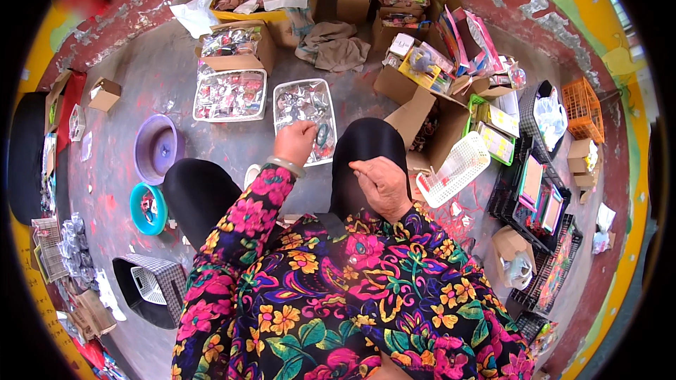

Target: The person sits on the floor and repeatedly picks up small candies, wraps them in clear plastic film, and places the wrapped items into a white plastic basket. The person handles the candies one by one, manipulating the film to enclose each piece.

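My left hand [294, 142] is closed in a fist over the near end of a white plastic basket [276, 102], with a pale bangle on its wrist. Clear-wrapped small goods [303, 104] fill that basket. A dark greenish loop [322, 134] lies right beside my left knuckles; whether the fingers touch it is unclear. My right hand [384, 186] is curled in front of my right knee [370, 144], thumb and forefinger pressed together. What either hand holds, if anything, is hidden by the fingers.
A second white basket [229, 116] of wrapped goods stands left of the first. Farther left are a purple basin [138, 148] and a teal bowl [134, 211]. Cardboard boxes [451, 123], an empty-looking white basket [461, 169] and black crates [521, 229] crowd the right.
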Motion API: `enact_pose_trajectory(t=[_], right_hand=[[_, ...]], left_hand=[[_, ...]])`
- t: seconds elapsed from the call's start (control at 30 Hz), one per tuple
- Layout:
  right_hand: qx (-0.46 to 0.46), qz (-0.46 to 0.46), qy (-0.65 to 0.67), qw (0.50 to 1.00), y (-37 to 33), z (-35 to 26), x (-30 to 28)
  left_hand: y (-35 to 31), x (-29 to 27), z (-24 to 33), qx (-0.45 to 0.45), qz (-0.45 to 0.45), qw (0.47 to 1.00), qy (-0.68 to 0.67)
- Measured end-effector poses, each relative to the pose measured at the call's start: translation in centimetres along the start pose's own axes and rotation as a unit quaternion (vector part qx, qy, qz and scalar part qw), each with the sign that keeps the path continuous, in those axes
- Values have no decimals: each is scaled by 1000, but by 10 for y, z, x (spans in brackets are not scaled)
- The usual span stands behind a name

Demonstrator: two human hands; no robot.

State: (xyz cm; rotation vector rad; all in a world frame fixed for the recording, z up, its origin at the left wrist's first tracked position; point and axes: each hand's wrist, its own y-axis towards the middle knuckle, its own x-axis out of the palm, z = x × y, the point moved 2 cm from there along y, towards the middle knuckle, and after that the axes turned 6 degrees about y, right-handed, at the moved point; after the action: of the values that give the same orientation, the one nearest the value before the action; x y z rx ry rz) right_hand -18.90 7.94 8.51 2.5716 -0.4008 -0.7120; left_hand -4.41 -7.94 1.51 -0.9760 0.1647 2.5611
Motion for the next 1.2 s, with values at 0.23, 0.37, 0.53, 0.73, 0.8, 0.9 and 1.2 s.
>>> enact_pose_trajectory(t=[0.23,0.37,0.53,0.73,0.8,0.9,1.2], right_hand=[[10,-14,-9,1000,5,-1,-2],[21,-24,-13,999,8,-4,0],[14,-23,-13,1000,11,-8,3],[27,-34,-21,999,8,-6,4],[19,-26,-18,999,7,-9,5],[-9,-12,-24,1000,2,-16,7],[3,16,37,999,-27,-14,-26]], left_hand=[[60,39,-45,-282,-6,900,-333],[88,44,-69,-312,49,827,-465],[105,89,-150,-459,123,730,-491],[42,109,-188,-513,23,728,-454],[35,106,-183,-487,-17,740,-464],[43,97,-165,-408,-81,769,-485],[17,9,-28,-247,-138,830,-481]])
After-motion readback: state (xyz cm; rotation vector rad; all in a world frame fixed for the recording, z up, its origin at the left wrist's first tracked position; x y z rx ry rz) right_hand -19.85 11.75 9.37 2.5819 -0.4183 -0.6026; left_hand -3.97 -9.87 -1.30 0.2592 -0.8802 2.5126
